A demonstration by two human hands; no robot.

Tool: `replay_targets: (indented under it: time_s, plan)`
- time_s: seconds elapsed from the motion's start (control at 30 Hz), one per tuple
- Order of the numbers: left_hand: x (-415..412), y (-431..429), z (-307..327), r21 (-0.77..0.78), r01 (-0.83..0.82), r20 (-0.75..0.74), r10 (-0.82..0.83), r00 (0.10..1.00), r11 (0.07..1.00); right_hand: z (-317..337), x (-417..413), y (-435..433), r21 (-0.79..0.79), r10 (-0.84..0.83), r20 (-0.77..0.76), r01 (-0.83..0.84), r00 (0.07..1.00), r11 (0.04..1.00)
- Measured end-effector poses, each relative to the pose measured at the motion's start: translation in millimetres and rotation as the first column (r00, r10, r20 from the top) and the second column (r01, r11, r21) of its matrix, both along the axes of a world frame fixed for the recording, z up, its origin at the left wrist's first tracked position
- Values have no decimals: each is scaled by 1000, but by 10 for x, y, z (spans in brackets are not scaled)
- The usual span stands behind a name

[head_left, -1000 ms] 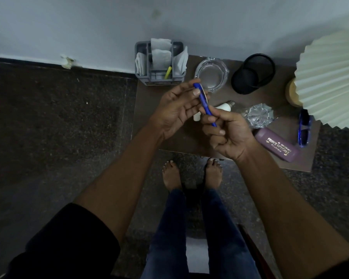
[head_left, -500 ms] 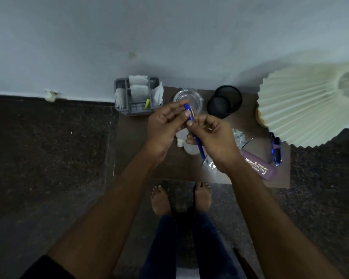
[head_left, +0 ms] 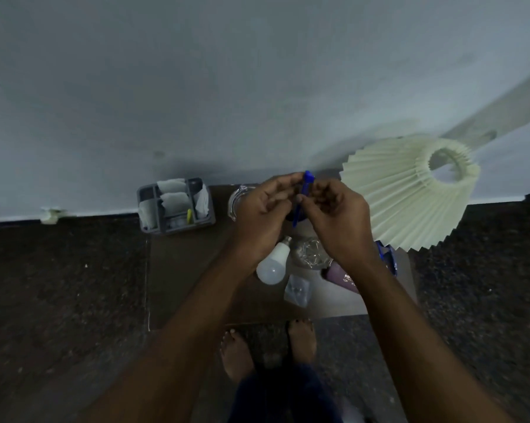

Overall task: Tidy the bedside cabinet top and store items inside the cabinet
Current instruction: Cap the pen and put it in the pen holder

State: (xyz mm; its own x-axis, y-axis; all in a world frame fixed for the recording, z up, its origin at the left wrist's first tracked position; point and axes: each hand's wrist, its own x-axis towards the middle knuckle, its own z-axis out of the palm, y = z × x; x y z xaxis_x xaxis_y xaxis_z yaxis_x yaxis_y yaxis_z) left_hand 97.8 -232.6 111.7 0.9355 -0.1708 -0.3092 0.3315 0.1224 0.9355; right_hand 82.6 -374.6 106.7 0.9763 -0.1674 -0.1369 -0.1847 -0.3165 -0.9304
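Observation:
I hold a blue pen (head_left: 304, 193) upright above the brown bedside cabinet top (head_left: 190, 270). My left hand (head_left: 262, 218) and my right hand (head_left: 337, 221) both pinch it, fingertips meeting near its upper half. Below the hands on the cabinet lie a white light bulb (head_left: 272, 264), a crumpled clear wrapper (head_left: 309, 251), a small clear bag (head_left: 297, 290), a purple spectacle case (head_left: 341, 276) partly hidden by my right wrist, and blue glasses (head_left: 387, 254). A glass ashtray (head_left: 236, 199) peeks out behind my left hand.
A grey caddy (head_left: 175, 206) with white tissues and a yellow item stands at the cabinet's back left corner, against the wall. A pleated cream lampshade (head_left: 410, 196) overhangs the right side. Dark speckled floor surrounds the cabinet; my bare feet (head_left: 266, 349) stand at its front edge.
The camera has tilted up, showing more wall. Both hands have risen with the pen, now held nearer the wall, and the light bulb and small bag have come into view beneath them.

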Motion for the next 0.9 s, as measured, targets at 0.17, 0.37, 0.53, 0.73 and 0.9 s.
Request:
replay_targets:
  time_s: [0.17,0.37,0.53,0.73,0.9]
  plan:
    - [208,-112,-71,74,44,-9,-43,999,996,-116,214,-46,-173,-92,83,105,992,979]
    - [287,-122,-308,172,-39,-106,58,993,984,-387,366,45,-454,-75,28,80,997,888]
    - [195,-88,-403,226,-79,-146,114,983,971,-555,462,56,-550,-70,-148,-23,987,835]
    - [114,-98,-481,245,-110,-200,161,967,963,-650,585,122,-574,-79,-211,-59,974,816]
    - [105,-72,-477,242,-125,-222,181,958,962,-659,672,157,-570,-115,-239,-43,964,821]
